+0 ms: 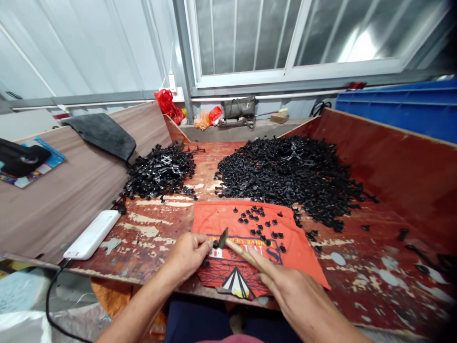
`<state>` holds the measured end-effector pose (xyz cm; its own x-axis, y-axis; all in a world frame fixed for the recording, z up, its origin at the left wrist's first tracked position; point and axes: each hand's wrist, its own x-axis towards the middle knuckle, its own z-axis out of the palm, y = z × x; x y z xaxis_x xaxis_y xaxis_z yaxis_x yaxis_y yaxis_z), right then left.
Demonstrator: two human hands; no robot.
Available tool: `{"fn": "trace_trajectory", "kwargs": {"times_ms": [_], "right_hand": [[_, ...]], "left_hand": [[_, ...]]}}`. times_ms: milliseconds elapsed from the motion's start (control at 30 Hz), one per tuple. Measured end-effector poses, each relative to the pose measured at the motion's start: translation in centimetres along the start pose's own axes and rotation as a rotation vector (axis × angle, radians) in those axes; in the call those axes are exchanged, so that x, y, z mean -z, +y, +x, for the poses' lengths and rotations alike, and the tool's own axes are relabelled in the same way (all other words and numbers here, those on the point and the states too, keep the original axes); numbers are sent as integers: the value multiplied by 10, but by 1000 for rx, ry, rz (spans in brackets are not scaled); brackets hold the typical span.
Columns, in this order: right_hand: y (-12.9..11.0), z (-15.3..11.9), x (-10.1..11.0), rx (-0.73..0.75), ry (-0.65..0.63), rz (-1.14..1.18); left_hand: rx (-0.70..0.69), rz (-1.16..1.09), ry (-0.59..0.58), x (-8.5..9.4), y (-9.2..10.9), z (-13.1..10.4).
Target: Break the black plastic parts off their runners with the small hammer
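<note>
Lower centre: left hand (pixel 191 253) fingers pinch small black part (pixel 215 244); wooden-handled tool (pixel 238 250), head just right of it, handle slanting down-right, gripped by right hand (pixel 283 281).

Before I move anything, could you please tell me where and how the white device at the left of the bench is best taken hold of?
Probably across its middle, by both long edges, from above: the white device lies flat and elongated, a wooden panel rises along one long side, and the black cable leaves its near end.
</note>
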<state>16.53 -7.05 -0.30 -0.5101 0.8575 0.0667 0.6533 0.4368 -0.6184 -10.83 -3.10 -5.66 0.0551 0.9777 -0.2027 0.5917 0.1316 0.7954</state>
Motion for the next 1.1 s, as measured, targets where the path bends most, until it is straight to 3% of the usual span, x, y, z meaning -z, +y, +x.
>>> {"fn": "trace_trajectory", "kwargs": {"times_ms": [233,400,567,733,900,1100], "right_hand": [[3,-5,5,-4,81,31],[7,-2,-6,-61,-57,-63],[5,1,-4,8,30,12],[0,4,-2,-57,-22,-55],[-2,1,1,21,76,45],[1,2,-2,-73,-22,-78]], "left_hand": [[24,26,10,-1,2,-1],[11,41,4,0,5,-2],[23,34,14,-1,4,-4],[11,34,6,0,8,-5],[15,9,-12,1,11,-6],[29,4,-4,1,9,-6]]}}
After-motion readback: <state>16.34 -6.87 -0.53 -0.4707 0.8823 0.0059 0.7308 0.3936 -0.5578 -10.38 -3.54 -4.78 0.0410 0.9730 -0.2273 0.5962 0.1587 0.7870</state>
